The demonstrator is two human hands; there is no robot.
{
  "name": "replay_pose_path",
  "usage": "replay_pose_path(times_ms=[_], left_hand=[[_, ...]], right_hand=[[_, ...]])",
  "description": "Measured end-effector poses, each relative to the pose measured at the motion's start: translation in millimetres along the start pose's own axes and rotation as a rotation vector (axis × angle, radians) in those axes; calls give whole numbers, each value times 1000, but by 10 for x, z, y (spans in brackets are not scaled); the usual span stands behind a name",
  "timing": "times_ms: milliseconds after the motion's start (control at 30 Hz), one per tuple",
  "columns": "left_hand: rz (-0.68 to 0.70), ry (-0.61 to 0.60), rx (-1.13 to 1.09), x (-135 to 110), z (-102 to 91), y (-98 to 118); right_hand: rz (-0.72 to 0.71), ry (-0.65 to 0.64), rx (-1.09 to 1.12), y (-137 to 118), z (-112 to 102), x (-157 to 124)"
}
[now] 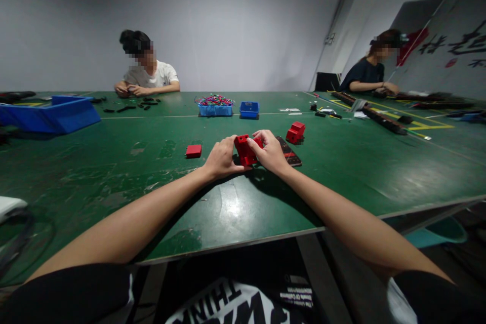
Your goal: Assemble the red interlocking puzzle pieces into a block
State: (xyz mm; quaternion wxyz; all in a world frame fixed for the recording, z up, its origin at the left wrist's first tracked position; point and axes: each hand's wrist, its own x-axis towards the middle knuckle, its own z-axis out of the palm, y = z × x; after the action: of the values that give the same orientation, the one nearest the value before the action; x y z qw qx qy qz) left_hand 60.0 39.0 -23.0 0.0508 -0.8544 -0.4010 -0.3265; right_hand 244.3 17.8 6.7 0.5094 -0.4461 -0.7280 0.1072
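Note:
Between my two hands, just above the green table, is a red blocky plastic part with holes and a notch in it. My left hand grips its left side, thumb along the bottom edge. On its right side, the fingers of my right hand close round it, thumb across the front. A flat red block lies left of my left hand. Beyond my right hand stands another red blocky part. A dark flat phone-like slab lies partly hidden behind my right hand.
Farther back stand a blue tray heaped with small colourful pieces and a small blue bin. A large blue bin sits at left. Two people work across the table, near black parts and a long dark strip.

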Motion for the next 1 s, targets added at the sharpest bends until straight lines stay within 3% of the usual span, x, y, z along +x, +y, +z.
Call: replay_pose_path(times_ms=[167,567,1000], left_hand=[[-14,10,15,-1,13,2],[-8,-1,-12,1,-15,23],[87,-26,-173,14,-7,-14]], right_hand=[[1,-194,-65,-37,-19,-44],[-95,-56,-181,-34,-71,4],[119,-198,-2,-53,-99,33]])
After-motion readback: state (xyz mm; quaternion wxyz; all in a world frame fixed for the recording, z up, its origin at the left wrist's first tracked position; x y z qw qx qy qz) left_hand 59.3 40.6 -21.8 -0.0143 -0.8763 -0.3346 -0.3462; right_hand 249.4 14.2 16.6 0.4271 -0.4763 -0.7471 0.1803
